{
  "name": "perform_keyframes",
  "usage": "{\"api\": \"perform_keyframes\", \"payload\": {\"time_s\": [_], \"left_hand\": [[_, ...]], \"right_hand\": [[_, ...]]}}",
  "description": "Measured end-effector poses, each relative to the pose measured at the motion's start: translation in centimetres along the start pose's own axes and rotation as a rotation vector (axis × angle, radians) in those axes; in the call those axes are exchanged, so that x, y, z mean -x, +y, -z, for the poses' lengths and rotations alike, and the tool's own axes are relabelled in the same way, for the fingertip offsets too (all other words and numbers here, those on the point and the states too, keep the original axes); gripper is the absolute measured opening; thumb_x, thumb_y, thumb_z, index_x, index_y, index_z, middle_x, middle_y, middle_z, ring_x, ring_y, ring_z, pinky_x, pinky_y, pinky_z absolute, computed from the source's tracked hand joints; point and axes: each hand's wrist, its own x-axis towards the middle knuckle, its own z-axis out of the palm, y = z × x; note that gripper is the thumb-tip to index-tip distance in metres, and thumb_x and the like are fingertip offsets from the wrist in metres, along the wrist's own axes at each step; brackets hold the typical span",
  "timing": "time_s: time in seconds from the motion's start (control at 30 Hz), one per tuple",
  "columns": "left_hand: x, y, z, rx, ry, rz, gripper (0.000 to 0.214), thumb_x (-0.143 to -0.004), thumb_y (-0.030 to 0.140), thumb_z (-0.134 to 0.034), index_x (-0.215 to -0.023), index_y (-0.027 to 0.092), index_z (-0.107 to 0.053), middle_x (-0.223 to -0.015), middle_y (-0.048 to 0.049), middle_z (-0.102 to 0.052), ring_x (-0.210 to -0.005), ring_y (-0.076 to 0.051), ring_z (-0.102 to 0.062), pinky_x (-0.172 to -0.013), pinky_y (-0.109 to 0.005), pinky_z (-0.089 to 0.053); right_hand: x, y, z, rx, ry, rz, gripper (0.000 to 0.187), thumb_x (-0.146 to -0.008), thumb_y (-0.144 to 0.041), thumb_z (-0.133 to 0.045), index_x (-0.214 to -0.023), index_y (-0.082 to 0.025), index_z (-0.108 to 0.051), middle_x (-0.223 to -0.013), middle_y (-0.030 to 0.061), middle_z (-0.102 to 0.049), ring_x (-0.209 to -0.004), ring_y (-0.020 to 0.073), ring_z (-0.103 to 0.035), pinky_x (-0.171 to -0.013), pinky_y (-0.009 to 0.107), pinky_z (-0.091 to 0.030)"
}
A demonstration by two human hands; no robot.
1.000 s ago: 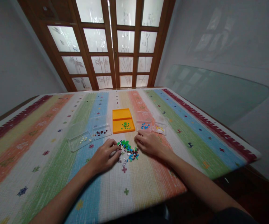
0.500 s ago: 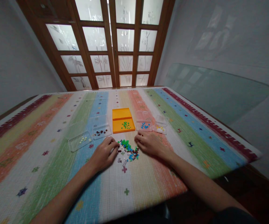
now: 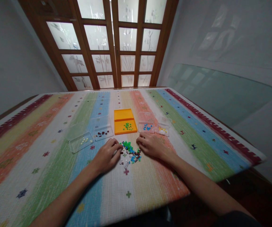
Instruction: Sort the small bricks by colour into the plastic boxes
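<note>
A loose pile of small toy bricks in green, blue, brown, grey and white lies on the striped tablecloth between my hands. At its left edge rests my left hand, fingers curled and closing toward the thumb beside the nearest bricks. Whatever is in its fingertips is too small to make out. My right hand lies on the cloth at the pile's right side, its fingers bent and held together. Its fingertips are turned down near the bricks, so anything under them is hidden.
Beyond the pile stands an open orange box with green bricks. Left of it are clear trays with brown bricks and pale bricks. To the right, clear trays contain blue bricks and yellow bricks. The table's front edge is near my forearms.
My left hand's fingers have shifted slightly right, toward the pile. My right hand looks the same, and the view has moved a little.
</note>
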Motion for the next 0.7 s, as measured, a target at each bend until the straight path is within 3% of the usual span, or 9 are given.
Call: {"api": "perform_keyframes", "payload": {"time_s": [0.47, 0.7], "left_hand": [[-0.36, 0.96, -0.37, 0.077, -0.010, 0.091, 0.015, -0.094, 0.028, -0.056, -0.089, 0.019, -0.068, -0.091, -0.0059, -0.060, -0.086, -0.021, -0.058, -0.079, -0.037, -0.050], [-0.47, 1.05, -0.93, 0.061, -0.013, 0.101, 0.015, -0.094, 0.021, -0.052, -0.090, 0.019, -0.066, -0.092, -0.0069, -0.061, -0.088, -0.022, -0.058, -0.079, -0.037, -0.049]], "right_hand": [[-0.02, -0.18, -0.02, 0.011, -0.015, 0.021, 0.018, -0.094, -0.012, -0.051, -0.080, -0.016, -0.063, -0.081, 0.0053, -0.059, -0.070, 0.0148, -0.044, -0.063, 0.030, -0.025], [-0.02, -0.53, 0.23, 0.036, -0.036, 0.026, 0.017, -0.093, -0.011, -0.050, -0.082, -0.015, -0.063, -0.084, 0.0061, -0.061, -0.071, 0.0154, -0.044, -0.063, 0.031, -0.025]]}}
